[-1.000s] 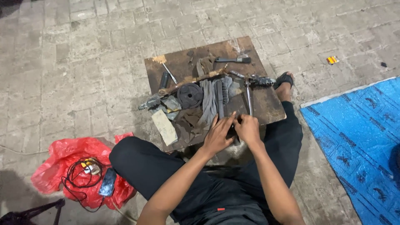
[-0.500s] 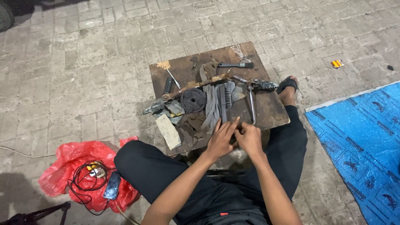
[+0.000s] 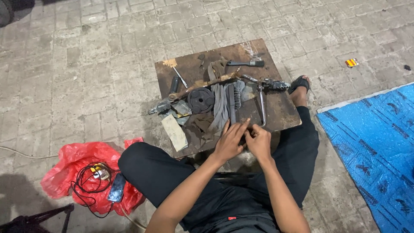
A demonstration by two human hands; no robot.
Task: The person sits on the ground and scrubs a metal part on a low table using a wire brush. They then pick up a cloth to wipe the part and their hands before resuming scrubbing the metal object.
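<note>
My left hand (image 3: 230, 140) and my right hand (image 3: 258, 141) meet at the near edge of a brown wooden board (image 3: 284, 113) lying on the paved ground. Both pinch something small and dark between the fingertips; what it is cannot be made out. Just beyond the fingers lie a brush (image 3: 231, 101), a grey rag (image 3: 219, 105) and a bent metal crank lever (image 3: 262, 105). A dark round disc (image 3: 201, 99) and a long rusty rod (image 3: 202, 85) sit farther left on the board.
A red plastic bag (image 3: 71, 162) with black cables and a phone (image 3: 116, 188) lies at my left. A blue tarp (image 3: 375, 146) covers the ground to the right. My sandalled foot (image 3: 299, 84) rests beside the board. A small orange packet (image 3: 352, 62) lies far right.
The view has drifted slightly, so the board sits a little lower and further right. My hands stay together at the board's near edge, fingers shifting slightly.
</note>
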